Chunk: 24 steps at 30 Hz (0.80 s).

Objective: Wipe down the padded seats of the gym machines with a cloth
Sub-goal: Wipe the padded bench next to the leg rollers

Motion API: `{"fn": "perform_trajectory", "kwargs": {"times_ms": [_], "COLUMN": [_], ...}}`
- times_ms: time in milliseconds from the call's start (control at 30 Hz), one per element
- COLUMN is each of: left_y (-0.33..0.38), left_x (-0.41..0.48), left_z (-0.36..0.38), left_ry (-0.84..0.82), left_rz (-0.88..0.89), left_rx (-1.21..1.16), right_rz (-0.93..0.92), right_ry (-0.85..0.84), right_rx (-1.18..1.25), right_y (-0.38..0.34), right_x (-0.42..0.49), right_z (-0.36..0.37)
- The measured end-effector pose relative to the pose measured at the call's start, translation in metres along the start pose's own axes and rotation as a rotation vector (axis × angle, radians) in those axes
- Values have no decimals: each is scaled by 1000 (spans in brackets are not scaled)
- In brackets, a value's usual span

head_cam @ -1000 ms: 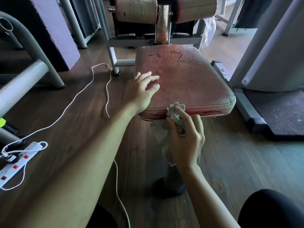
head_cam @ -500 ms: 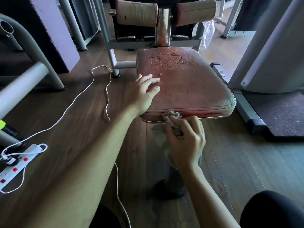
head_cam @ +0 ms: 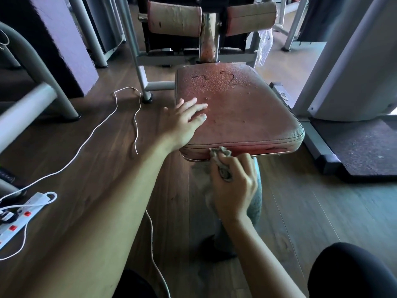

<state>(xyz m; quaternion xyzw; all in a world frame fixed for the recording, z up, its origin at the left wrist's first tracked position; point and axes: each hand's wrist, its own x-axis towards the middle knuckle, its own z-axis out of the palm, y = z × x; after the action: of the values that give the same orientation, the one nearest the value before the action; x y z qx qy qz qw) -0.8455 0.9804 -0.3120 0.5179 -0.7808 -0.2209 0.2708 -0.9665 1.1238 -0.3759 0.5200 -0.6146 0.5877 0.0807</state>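
A single wide-angle view looks from the person's head, facing forward and down. It sits close: both forearms enter from the bottom edge, the left hand (head_cam: 187, 121) resting on the worn red padded seat (head_cam: 247, 117) at centre, the right hand (head_cam: 234, 186) gripping a crumpled grey cloth (head_cam: 219, 152) just below. Dark wooden plank floor (head_cam: 311, 211) fills the lower half, and grey metal machine frames (head_cam: 348, 61) stand at the margins

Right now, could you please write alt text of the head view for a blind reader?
A person's right hand holds a crumpled cloth against the front edge of a red seat, while the left hand rests open on its left side. Droplets dot its far end; a white cable and power strip lie on the floor.
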Motion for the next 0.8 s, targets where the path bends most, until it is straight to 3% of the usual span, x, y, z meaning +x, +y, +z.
{"fn": "perform_trajectory", "kwargs": {"times_ms": [200,400,567,733,800], "left_y": [9,43,64,55,55], "left_x": [-5,-6,-10,-4,-4], "left_z": [-3,-1,14,19,20], "left_ry": [25,-13,58,82,110], "left_rz": [-34,-148,-176,-204,-208], "left_rx": [-43,316,575,426,372], "right_rz": [-74,230,326,113,154], "right_ry": [-113,90,209,-54,17], "right_rx": [24,-2,49,55,35], "right_y": [5,59,68,46,59], "right_x": [10,42,50,20,30], "right_z": [-21,-79,-66,-42,-50]}}
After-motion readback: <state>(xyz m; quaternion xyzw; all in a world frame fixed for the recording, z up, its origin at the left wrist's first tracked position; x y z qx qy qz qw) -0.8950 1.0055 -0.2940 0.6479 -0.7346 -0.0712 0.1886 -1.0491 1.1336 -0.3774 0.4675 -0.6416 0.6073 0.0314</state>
